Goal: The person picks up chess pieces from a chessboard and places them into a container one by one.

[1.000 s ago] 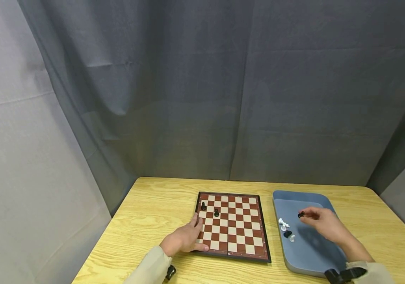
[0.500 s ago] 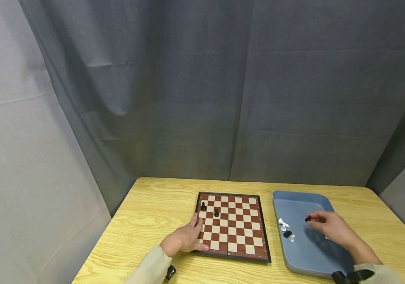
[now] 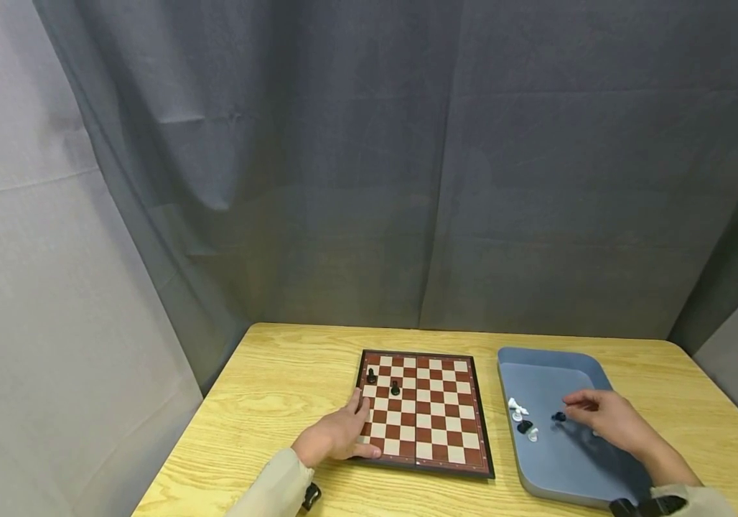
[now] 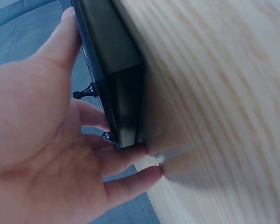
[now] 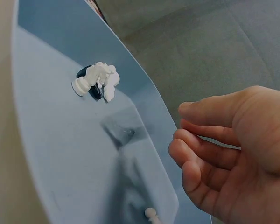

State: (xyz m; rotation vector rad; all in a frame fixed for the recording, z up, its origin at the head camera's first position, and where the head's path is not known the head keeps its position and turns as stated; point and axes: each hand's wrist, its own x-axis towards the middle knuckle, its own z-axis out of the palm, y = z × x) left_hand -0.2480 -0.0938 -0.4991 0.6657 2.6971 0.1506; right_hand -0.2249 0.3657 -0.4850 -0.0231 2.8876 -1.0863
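My left hand (image 3: 337, 431) rests against the near left corner of a red-and-white chessboard (image 3: 436, 416), thumb and fingers spread along its edges. In the left wrist view, fingertips (image 4: 154, 175) touch the wooden table. Two black chess pieces stand on the board, a left one (image 3: 371, 375) and a right one (image 3: 395, 388). Over the blue tray (image 3: 537, 481) hovers my right hand (image 3: 611, 420), its fingers loosely bent with nothing between them. Just off its fingertips is a black chess piece (image 3: 558, 416), apart from the hand; the right wrist view shows a dark blur (image 5: 121, 133) there.
White chess pieces (image 3: 516, 406) and another black piece (image 3: 524, 426) lie in a cluster by the tray's left wall. A single white piece (image 5: 150, 213) lies elsewhere in the tray. The tray stands on the wooden table (image 3: 298, 373), right of the board. A grey curtain hangs behind.
My right hand has moved right and slightly nearer, and has let go of the black chess piece, which is now lower, over or on the tray. The left hand has not moved.
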